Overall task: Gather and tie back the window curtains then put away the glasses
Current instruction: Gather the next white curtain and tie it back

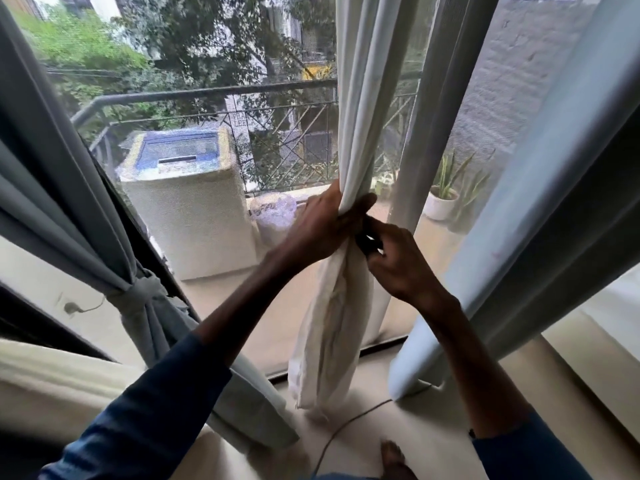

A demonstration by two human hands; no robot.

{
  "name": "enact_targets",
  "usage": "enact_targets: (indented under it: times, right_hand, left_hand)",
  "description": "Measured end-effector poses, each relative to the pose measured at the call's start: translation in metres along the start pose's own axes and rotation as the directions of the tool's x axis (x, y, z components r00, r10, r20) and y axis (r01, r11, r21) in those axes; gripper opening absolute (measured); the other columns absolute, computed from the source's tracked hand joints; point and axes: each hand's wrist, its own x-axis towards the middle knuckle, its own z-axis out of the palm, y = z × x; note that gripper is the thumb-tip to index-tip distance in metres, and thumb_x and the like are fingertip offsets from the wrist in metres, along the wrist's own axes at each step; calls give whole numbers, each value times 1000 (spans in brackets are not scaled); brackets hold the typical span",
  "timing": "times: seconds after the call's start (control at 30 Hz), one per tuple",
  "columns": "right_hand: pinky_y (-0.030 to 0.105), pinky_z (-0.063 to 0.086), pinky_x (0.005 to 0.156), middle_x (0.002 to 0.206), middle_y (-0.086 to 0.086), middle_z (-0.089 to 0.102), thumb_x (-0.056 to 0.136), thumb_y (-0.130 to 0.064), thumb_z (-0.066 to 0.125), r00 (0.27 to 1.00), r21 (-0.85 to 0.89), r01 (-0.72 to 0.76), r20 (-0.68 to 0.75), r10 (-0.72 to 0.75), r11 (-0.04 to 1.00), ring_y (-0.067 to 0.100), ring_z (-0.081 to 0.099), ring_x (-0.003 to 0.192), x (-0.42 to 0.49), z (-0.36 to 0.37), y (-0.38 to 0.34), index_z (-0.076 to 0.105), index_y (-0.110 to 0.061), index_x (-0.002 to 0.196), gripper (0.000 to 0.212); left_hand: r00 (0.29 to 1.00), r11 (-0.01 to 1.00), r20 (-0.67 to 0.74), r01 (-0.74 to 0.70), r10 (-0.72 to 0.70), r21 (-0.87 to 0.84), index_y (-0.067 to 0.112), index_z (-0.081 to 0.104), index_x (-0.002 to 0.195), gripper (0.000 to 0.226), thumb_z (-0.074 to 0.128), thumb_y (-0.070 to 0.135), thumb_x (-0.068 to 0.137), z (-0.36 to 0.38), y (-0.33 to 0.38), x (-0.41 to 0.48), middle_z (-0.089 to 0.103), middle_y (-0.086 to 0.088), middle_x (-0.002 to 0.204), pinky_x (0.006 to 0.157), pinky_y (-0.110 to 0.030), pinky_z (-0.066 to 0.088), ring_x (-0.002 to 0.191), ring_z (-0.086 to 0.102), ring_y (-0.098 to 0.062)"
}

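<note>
Head camera: your left hand (pixel 325 225) is wrapped tight round the bunched white curtain (pixel 334 306), which runs up out of your fist and hangs loose below it. Your right hand (pixel 398 265), just beside it, pinches a small dark object (pixel 369 242) (tie or clip, too blurred to tell) against the cloth. Well left of your left hand a grey curtain (pixel 69 220) is already knotted. Right of your right hand hangs a pale blue curtain (pixel 519 220).
</note>
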Motion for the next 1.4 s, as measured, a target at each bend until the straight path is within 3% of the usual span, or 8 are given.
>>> enact_targets:
  times: [0.1, 0.23, 0.4, 0.5, 0.67, 1.0, 1.17, 1.4]
  right_hand:
    - [12, 54, 86, 123, -5, 71, 91, -2, 65, 993, 146, -70, -86, 83, 987, 4, 67, 109, -19, 2, 12, 67, -13, 130, 41]
    - [18, 56, 67, 94, -7, 77, 87, -14, 77, 886, 206, -269, -330, 326, 941, 4, 72, 84, -53, 24, 33, 76, -17, 101, 15]
    - [5, 49, 80, 105, -11, 76, 89, -16, 77, 911, 238, -408, 38, 412, 881, -15, 67, 90, -62, 48, 55, 77, -20, 113, 25]
    - [28, 56, 95, 112, -7, 75, 88, -17, 77, 897, 206, -438, 173, 408, 875, -2, 71, 95, -57, 54, 67, 71, -20, 125, 37]
    - [-1, 42, 67, 85, -18, 71, 76, -28, 88, 929, 50, -369, 48, 367, 928, -12, 65, 70, -60, 40, 63, 78, -23, 113, 39]
    - [32, 51, 62, 68, -21, 73, 81, -60, 75, 944, -75, -314, 82, 320, 946, -1, 68, 63, -61, -24, 72, 79, -36, 76, 25]
    - [34, 57, 74, 78, -11, 78, 88, -37, 77, 917, -8, -317, 254, 309, 948, 4, 71, 76, -56, -57, 88, 82, -31, 84, 9]
    - [6, 42, 71, 85, -9, 78, 84, -19, 80, 944, -128, -330, -44, 327, 935, 4, 71, 89, -18, -40, 107, 81, -23, 83, 4]
  left_hand:
    - [998, 999, -56, 10, -8, 34, 17, 55, 100, 36, 48, 52, 96, 5, -3, 2, 68, -7, 88, 64, -41, 54, 78, 65, -32]
    - [994, 998, -97, 57, -53, 34, 14, 57, 103, 46, 43, 56, 90, 11, -2, 3, 68, -13, 91, 65, -46, 55, 80, 65, -38]
    - [992, 998, -108, 67, -66, 3, 10, 57, 107, 35, 51, 42, 97, 15, 9, 0, 69, -18, 94, 69, -45, 54, 83, 65, -38]
    - [995, 999, -94, 29, -30, -14, 5, 61, 101, 27, 54, 32, 99, 16, 16, -4, 68, -20, 94, 63, -39, 48, 83, 64, -38]
    - [996, 1000, -86, 18, -20, -23, 7, 60, 99, 25, 53, 32, 100, 14, 10, -6, 66, -14, 89, 59, -33, 39, 82, 63, -36]
    - [997, 1000, -74, -27, 27, -10, 11, 57, 97, 29, 50, 39, 100, 13, -4, -2, 67, -16, 92, 66, -44, 50, 82, 63, -38]
    - [997, 998, -68, -34, 37, 48, 16, 56, 94, 25, 56, 41, 96, 13, -7, -6, 66, -12, 89, 60, -31, 36, 81, 63, -34]
    - [999, 980, 6, 50, -52, 193, 20, 53, 86, 34, 52, 52, 94, 45, -25, -17, 63, -9, 86, 62, -35, 43, 77, 59, -27]
